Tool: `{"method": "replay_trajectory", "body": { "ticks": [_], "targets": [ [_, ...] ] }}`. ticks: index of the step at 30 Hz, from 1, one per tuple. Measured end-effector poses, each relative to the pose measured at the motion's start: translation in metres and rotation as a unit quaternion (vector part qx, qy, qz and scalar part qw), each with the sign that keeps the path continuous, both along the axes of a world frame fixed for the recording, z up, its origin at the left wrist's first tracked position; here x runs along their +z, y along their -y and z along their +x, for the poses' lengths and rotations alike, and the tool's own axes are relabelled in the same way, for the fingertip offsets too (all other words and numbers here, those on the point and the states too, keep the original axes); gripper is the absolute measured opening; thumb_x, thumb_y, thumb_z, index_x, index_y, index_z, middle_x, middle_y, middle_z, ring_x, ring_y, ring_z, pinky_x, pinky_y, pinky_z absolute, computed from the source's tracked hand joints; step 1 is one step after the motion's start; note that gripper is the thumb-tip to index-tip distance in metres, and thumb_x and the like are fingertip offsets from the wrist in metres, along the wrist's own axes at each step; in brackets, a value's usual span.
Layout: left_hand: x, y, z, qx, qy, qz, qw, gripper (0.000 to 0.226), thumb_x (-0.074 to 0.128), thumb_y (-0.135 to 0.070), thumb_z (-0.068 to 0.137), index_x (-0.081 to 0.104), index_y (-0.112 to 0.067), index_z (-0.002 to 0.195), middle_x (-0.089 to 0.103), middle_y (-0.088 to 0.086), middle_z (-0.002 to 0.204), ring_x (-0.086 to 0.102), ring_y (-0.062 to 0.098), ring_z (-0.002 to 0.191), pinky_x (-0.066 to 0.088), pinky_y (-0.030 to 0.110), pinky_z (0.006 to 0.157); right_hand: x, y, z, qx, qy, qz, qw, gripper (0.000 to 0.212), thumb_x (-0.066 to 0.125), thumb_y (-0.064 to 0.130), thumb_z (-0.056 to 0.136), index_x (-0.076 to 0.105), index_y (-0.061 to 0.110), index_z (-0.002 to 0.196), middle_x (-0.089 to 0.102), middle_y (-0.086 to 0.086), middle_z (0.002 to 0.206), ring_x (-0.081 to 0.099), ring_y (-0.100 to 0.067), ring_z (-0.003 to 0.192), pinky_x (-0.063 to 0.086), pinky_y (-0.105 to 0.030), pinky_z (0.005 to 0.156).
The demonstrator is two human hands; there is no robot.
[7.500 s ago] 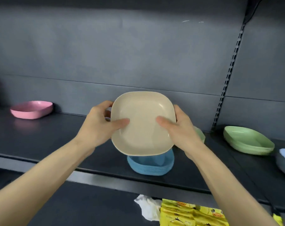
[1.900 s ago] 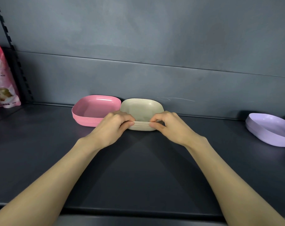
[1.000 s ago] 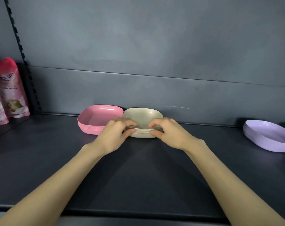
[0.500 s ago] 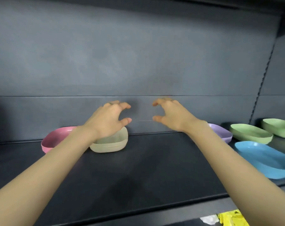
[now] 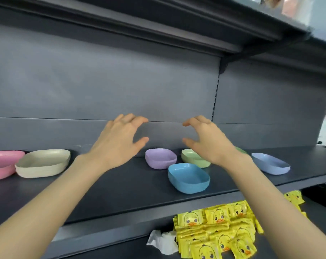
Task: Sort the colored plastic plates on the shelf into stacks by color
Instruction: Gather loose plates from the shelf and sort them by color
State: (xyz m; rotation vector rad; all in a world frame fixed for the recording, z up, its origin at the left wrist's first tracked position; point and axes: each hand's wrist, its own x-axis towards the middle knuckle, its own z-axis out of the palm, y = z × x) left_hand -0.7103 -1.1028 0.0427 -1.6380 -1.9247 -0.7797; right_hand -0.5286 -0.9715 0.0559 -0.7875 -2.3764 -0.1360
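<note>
Both hands hover empty above the dark shelf (image 5: 121, 189), fingers spread. My left hand (image 5: 119, 141) is to the right of the beige plate stack (image 5: 43, 162), which sits beside the pink stack (image 5: 1, 164) at the far left. My right hand (image 5: 207, 141) is held in front of the green plates (image 5: 192, 159). A purple plate (image 5: 160, 160) rests between the hands at the back. The blue stack (image 5: 188, 177) stands nearer the front edge. A pale blue plate (image 5: 270, 163) lies at the right.
An upper shelf (image 5: 177, 25) overhangs the space. On the lower shelf lie several yellow duck-print packets (image 5: 218, 230) and a crumpled white wrapper (image 5: 162, 242). A slotted upright (image 5: 215, 94) divides the back panel.
My hands let go of the beige stack beside the pink one and lifted away, open. The view has swung right, so the purple, green and blue plates now show.
</note>
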Motion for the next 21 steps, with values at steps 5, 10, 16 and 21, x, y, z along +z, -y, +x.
{"method": "replay_trajectory", "body": {
  "ticks": [5,10,16,21],
  "targets": [
    [-0.019,-0.026,0.075,-0.025,0.025,0.005,0.999,0.048,0.054,-0.036,0.091,0.044,-0.024,0.136,0.048,-0.004,0.133,0.038,0.019,0.124,0.029,0.032,0.101,-0.01,-0.022,0.081,-0.028,0.01,-0.018,0.999,0.045,0.056,0.031,0.091,0.044,0.019,0.133,0.041,-0.001,0.136,0.04,-0.025,0.124,0.043,-0.04,0.093],
    [-0.014,-0.073,0.125,-0.054,0.022,-0.006,0.998,0.049,0.054,-0.036,0.091,0.043,-0.024,0.136,0.049,-0.004,0.133,0.039,0.018,0.123,0.031,0.033,0.099,-0.012,-0.059,0.138,-0.046,-0.003,-0.025,0.999,0.046,0.057,0.03,0.091,0.043,0.018,0.133,0.042,-0.003,0.136,0.042,-0.026,0.122,0.044,-0.043,0.093],
    [-0.028,-0.161,0.169,-0.097,0.036,-0.023,0.994,0.047,0.055,-0.038,0.09,0.045,-0.025,0.134,0.051,-0.003,0.128,0.044,0.02,0.116,0.035,0.034,0.097,-0.026,-0.126,0.185,-0.071,-0.006,-0.043,0.997,0.046,0.056,0.029,0.092,0.042,0.018,0.134,0.042,-0.002,0.136,0.045,-0.025,0.117,0.043,-0.037,0.091],
    [-0.035,-0.252,0.186,-0.124,0.033,-0.04,0.991,0.048,0.055,-0.037,0.09,0.044,-0.024,0.134,0.05,-0.003,0.13,0.042,0.019,0.12,0.036,0.036,0.099,-0.04,-0.204,0.199,-0.081,0.003,-0.046,0.996,0.046,0.056,0.03,0.092,0.042,0.018,0.134,0.042,-0.001,0.135,0.045,-0.024,0.117,0.044,-0.039,0.09]
  ]
}}
